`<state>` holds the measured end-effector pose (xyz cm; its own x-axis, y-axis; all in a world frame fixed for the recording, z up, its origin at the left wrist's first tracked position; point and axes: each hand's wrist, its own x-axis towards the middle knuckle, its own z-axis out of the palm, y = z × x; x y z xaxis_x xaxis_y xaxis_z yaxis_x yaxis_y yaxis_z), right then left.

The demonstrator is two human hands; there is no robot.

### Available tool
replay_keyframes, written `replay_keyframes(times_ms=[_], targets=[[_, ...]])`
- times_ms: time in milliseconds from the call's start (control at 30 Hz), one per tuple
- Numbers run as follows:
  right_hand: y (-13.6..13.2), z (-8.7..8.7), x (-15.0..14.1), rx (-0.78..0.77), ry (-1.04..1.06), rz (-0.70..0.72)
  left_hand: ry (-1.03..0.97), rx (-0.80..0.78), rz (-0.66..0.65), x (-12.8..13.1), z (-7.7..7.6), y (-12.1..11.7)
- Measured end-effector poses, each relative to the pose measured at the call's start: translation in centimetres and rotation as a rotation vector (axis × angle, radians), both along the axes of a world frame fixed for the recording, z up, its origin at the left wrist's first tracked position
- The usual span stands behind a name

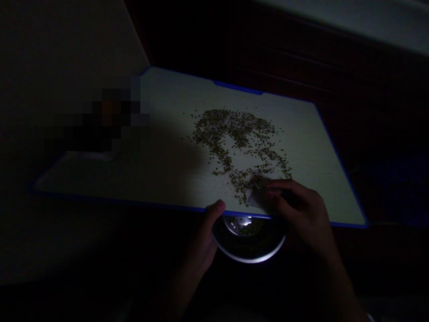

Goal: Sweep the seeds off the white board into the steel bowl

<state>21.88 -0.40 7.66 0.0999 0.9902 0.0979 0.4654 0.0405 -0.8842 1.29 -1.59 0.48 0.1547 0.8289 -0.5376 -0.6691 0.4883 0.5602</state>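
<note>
Small greenish-brown beans or seeds [231, 127] lie scattered over a pale tabletop [161, 179] with blue edging. Just below its near edge, a shiny metal bowl [261, 259] has more of them inside. My left hand [206, 241] grips the bowl's left side, its thumb resting up at the table edge; its other fingers are mostly hidden. Over the near edge, my right hand [306, 210] is closed in a pinch on a thin, pale flat piece [257, 199], which touches the table beside the nearest seeds. Dim light hides what that piece is exactly.
A blurred-out patch [103, 116] covers something at the table's left end. Behind the table stands dark panelled furniture [284, 58], with a pale surface [368, 22] above it. A dark blue shape [398, 188] is at the right.
</note>
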Motion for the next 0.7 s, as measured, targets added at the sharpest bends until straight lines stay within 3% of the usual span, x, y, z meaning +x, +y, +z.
replay_keyframes(times_ms=[700], targets=[[-0.26, -0.04, 0.22, 0.040, -0.018, 0.004, -0.007, -0.003, 0.009, 0.10, 0.13, 0.08]])
